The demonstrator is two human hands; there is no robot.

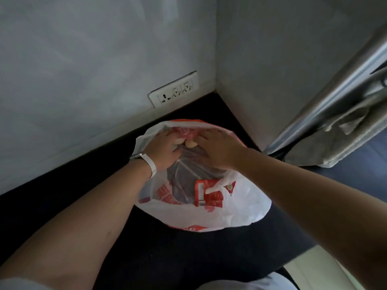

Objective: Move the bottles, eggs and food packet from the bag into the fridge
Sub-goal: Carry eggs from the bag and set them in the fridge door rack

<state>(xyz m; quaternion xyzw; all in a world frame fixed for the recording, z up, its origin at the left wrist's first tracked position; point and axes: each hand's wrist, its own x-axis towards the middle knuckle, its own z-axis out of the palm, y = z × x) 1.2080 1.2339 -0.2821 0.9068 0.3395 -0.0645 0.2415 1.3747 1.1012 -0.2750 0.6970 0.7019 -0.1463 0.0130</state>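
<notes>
A white plastic bag (240,208) with red print lies open on the black countertop (69,201). Both my hands reach into its far end. My left hand (165,149), a white band on its wrist, curls its fingers round a pale egg (179,141). A second egg (191,144) shows between the hands. My right hand (219,149) lies over the bag's inside with fingers bent; what it holds is hidden. A red food packet (211,195) lies lower in the bag. No bottles show.
A white wall socket strip (174,90) sits low on the grey wall behind the bag. The counter ends in a corner at the back. To the right stands the steel fridge door edge (326,101) with a grey cloth (343,139) hanging on it.
</notes>
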